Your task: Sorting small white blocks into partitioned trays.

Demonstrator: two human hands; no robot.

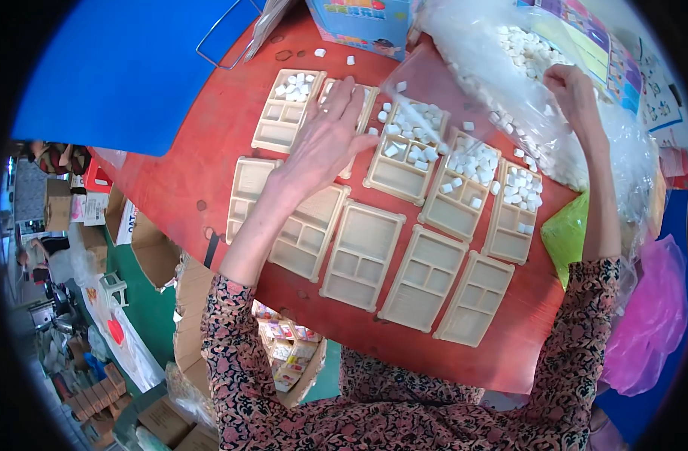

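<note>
My left hand (330, 134) lies flat with fingers stretched over a cream compartment tray (370, 96) in the far row, covering most of it. A ring shows on one finger. At the back right, my right hand (574, 92) has its fingers curled in beside a clear plastic bag (471, 45). What they grip, if anything, is hidden. The bag holds a heap of small white chunks (520, 46) resembling mini marshmallows. In the far row, similar white chunks (293, 89) lie in the far compartments of the trays, some spilling over the dividers.
Several trays without chunks (362, 254) form a near row on the red tabletop (284, 299). Loose chunks (350, 60) are scattered around the far row. A blue printed box (362, 30) stands behind. Pink plastic (648, 316) hangs at the right; cardboard boxes (152, 240) stand at the left.
</note>
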